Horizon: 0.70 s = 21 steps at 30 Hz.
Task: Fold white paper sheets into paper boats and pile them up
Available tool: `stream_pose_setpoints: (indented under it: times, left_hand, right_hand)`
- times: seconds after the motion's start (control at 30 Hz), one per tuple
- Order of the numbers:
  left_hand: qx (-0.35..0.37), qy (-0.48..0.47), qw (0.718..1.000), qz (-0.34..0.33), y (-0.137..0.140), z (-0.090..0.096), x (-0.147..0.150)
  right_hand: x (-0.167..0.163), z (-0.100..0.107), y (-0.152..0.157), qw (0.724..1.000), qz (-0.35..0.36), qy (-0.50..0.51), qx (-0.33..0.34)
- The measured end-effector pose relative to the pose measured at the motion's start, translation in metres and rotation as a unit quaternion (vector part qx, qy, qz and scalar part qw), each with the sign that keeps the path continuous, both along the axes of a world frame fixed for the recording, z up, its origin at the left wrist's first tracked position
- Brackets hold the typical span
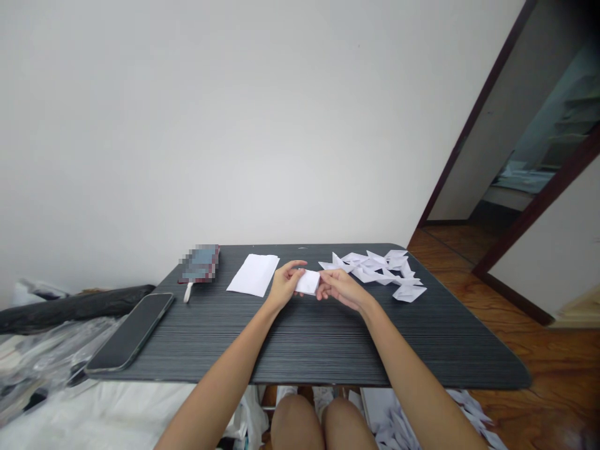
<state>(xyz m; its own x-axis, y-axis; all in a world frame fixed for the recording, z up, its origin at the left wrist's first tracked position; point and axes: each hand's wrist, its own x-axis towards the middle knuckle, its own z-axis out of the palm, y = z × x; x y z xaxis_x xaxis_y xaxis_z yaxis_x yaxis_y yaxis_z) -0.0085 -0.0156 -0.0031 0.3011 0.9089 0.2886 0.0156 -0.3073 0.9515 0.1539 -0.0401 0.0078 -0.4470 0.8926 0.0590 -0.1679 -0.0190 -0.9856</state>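
Observation:
Between both hands, above the middle of the dark table, is a small folded piece of white paper (pixel 309 282). My left hand (pixel 284 284) pinches its left side, thumb on top and index finger stretched out behind. At the right edge, my right hand (pixel 341 287) grips the same paper between thumb and fingers, the other fingers curled beneath. Left of my left hand lies a stack of flat white sheets (pixel 254 275). Several folded paper boats (pixel 372 267) sit in a cluster just past my right hand.
A phone (pixel 131 332) lies at the table's (pixel 323 356) left front edge. Behind it is a blurred-out item (pixel 200 264) with a white strap. A white wall (pixel 281 125) rises behind the table. More folded papers (pixel 396 428) lie below on the right; plastic bags (pixel 56 350) are at left.

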Motion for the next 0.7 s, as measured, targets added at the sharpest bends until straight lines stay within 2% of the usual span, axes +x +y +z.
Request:
stream_pose_setpoints:
  times: [0.1,0.4,0.57,0.7]
  left_hand:
    - [-0.01,-0.005,1.0,-0.001,0.001,0.0,0.0]
    - [-0.011,0.025,1.0,-0.007,0.003,-0.004,0.001]
    - [0.021,0.086,0.996,-0.002,0.007,0.0,-0.002]
    - [0.017,0.097,0.995,-0.036,0.006,0.001,-0.001]
  right_hand:
    - [0.002,0.0,0.0,0.999,0.033,-0.012,0.017]
    - [-0.001,-0.01,0.009,0.988,-0.057,-0.119,0.086]
    - [-0.006,-0.015,0.006,0.964,-0.07,-0.19,0.174]
    - [-0.009,-0.016,0.002,0.946,-0.089,-0.23,0.212]
